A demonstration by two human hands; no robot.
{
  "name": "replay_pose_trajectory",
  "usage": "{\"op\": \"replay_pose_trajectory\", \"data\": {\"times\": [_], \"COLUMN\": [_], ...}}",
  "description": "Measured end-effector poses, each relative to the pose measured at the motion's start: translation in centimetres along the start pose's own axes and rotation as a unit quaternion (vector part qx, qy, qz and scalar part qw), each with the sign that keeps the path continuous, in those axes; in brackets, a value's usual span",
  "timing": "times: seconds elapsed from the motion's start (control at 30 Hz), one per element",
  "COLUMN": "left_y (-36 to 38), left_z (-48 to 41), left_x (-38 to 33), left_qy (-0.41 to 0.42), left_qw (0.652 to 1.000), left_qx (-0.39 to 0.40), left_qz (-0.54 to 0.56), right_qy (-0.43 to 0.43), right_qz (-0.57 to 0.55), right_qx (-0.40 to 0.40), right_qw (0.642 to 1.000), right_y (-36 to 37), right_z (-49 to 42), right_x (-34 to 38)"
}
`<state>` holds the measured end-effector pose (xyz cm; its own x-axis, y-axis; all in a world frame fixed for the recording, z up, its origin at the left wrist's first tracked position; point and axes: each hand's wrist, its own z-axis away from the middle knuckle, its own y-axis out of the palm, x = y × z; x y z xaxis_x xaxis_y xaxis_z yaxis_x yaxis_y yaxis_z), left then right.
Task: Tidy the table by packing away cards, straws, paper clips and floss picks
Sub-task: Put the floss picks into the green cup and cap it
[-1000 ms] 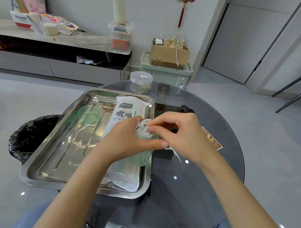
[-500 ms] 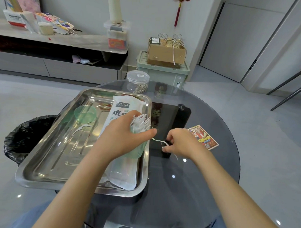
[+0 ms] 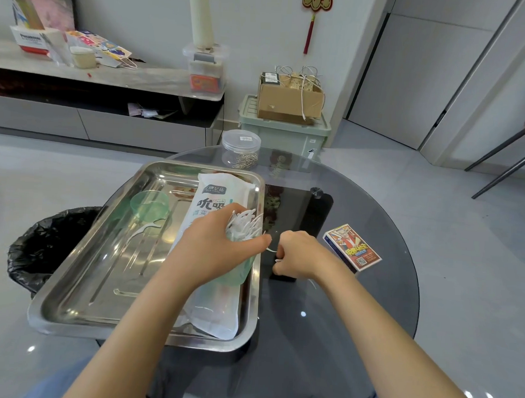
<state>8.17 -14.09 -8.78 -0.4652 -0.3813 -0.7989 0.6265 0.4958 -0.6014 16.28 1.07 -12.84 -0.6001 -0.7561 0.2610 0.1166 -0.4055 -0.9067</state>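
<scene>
My left hand (image 3: 216, 250) grips a green plastic cup (image 3: 238, 272) full of white floss picks (image 3: 245, 225) over the right side of the steel tray (image 3: 82, 285). My right hand (image 3: 298, 253) pinches a loose floss pick (image 3: 272, 249) on the glass table, just right of the cup. A white straw packet (image 3: 218, 197) lies in the tray under the cup. A second green cup (image 3: 149, 205) and a single floss pick (image 3: 141, 231) lie in the tray's left half. A card box (image 3: 353, 246) sits to the right. A clear jar of paper clips (image 3: 241, 149) stands behind the tray.
The round glass table (image 3: 325, 335) has a black base showing through its middle. A black-lined bin (image 3: 45, 245) stands on the floor left of the tray. A green crate with a cardboard box (image 3: 288, 101) stands beyond the table, with a low cabinet to the left.
My right hand moved away from the cup's mouth down to the table and took hold of a loose floss pick. The left hand kept its grip on the cup.
</scene>
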Motion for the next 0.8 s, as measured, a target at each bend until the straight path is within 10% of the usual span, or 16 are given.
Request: {"op": "replay_pose_trajectory", "data": {"times": [0.8], "left_y": [-1.6], "left_z": [2.7], "left_x": [0.5], "left_qy": [-0.012], "left_qw": [0.999], "left_qx": [0.033], "left_qz": [-0.028], "right_qy": [-0.045], "right_qz": [0.1], "right_qx": [-0.028], "right_qw": [0.994], "right_y": [1.6], "right_z": [4.3], "right_x": [-1.1]}}
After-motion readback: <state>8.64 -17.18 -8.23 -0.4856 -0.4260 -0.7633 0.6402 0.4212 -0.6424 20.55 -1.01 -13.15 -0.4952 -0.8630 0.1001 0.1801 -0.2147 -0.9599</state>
